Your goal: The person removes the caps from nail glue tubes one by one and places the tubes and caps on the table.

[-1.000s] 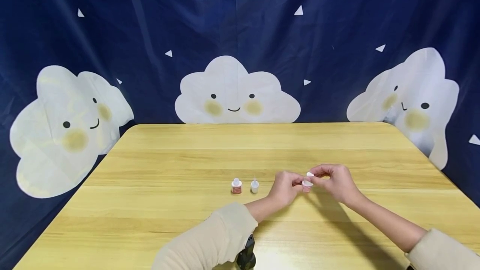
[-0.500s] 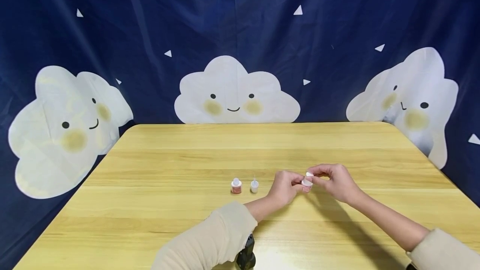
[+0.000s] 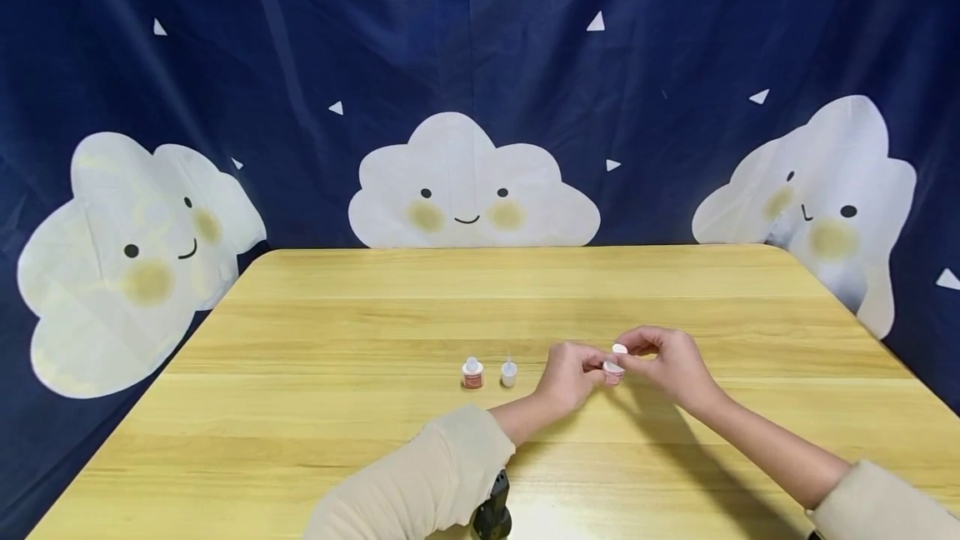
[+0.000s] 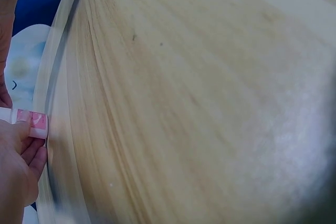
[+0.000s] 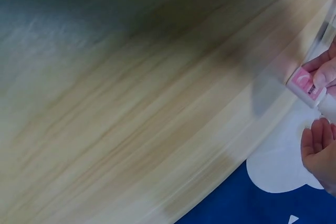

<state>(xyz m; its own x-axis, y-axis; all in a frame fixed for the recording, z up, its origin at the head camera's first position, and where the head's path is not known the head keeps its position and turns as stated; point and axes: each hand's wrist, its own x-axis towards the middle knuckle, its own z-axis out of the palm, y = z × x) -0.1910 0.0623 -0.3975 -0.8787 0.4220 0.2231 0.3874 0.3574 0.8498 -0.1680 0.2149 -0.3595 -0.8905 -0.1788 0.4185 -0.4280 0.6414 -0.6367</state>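
Observation:
My left hand (image 3: pixel 567 375) grips a small white bottle with a pink label (image 4: pixel 32 123) just above the table. Thumb and fingers close round the label, as the right wrist view also shows. Over the bottle's top, my right hand (image 3: pixel 672 363) pinches a white cap (image 3: pixel 619 349) between thumb and fingertips. The bottle's neck is partly hidden by the fingers. Left of my hands, a second small bottle with a reddish label (image 3: pixel 472 374) stands upright with a white top. Close beside it is a little white cup-shaped piece (image 3: pixel 509 373) with a thin clear tip pointing up.
The light wooden table (image 3: pixel 337 440) stretches out on all sides of the hands. Behind it hangs a dark blue curtain (image 3: pixel 525 40) with smiling white clouds. A black device (image 3: pixel 492 508) sits beneath my left sleeve at the front.
Both hands stay almost in place at the bottle. The right fingers shift slightly at the white cap, and more of it shows now. The two standing pieces have not moved.

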